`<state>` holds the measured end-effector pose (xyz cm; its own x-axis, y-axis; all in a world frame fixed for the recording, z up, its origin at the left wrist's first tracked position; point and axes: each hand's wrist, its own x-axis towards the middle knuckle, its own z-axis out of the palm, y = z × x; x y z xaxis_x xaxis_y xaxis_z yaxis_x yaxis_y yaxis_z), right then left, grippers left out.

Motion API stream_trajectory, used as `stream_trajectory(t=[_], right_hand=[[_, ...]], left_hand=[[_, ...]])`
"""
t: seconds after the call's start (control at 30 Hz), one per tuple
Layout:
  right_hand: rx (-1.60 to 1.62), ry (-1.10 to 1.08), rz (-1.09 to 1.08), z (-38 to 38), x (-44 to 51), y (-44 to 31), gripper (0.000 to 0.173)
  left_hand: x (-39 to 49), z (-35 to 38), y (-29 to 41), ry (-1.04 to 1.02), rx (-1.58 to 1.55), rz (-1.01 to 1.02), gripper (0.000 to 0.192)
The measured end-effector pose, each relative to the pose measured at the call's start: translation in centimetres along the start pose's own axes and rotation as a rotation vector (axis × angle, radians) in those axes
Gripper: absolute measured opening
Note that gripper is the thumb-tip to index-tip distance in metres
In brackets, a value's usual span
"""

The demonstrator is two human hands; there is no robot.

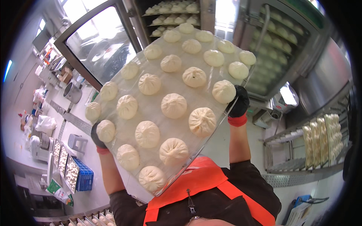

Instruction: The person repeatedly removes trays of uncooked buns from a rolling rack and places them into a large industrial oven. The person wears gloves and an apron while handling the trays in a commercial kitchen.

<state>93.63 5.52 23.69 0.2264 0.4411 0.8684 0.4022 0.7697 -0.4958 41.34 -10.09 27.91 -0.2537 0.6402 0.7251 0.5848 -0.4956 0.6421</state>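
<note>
A large tray with a pale mesh liner (181, 127) is held up in front of my chest, tilted in view. Several pleated baozi buns (174, 106) sit spaced apart in rows on it. My left hand (99, 137), in a black glove, grips the tray's left edge, partly hidden behind a bun. On the opposite edge, my right hand (239, 103) holds the tray in a matching glove with a red cuff. The tray's far end is close to an open cabinet (172, 21), where more buns rest on stacked shelves.
A glass-panelled door (100, 39) stands swung out at left. Another glass door (275, 50) at right shows more loaded shelves. A rack of filled trays (322, 141) is at right. On the left floor are a blue crate (84, 175), a grey stool (77, 142) and a metal pot (72, 93).
</note>
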Motion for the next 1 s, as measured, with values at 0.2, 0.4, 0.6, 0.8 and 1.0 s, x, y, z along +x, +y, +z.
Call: stream_trajectory(t=[0.2,0.4,0.6,0.8,1.0], right_hand=[[1.091,-0.075,0.638,19.7,9.9,3.7,0.028],[1.174,-0.163,0.458,30.9,19.0,6.5,0.022],[1.315,-0.189,0.41,36.1,25.3,9.1,0.02],[1.665,-0.236,0.657,39.5,28.3,10.2,0.02],[1.394,-0.262,0.425,40.5,30.1,11.7,0.013]], left_hand=[[11.8,-6.8,-5.7,0.121,0.434,0.046,0.023],[20.8,-8.4,-8.8,0.123,0.398,-0.043,0.022],[25.8,-5.5,-9.2,0.094,0.681,0.151,0.024],[28.5,-4.7,-11.3,0.099,0.532,0.16,0.026],[30.5,-0.7,-10.7,0.152,0.577,0.196,0.028]])
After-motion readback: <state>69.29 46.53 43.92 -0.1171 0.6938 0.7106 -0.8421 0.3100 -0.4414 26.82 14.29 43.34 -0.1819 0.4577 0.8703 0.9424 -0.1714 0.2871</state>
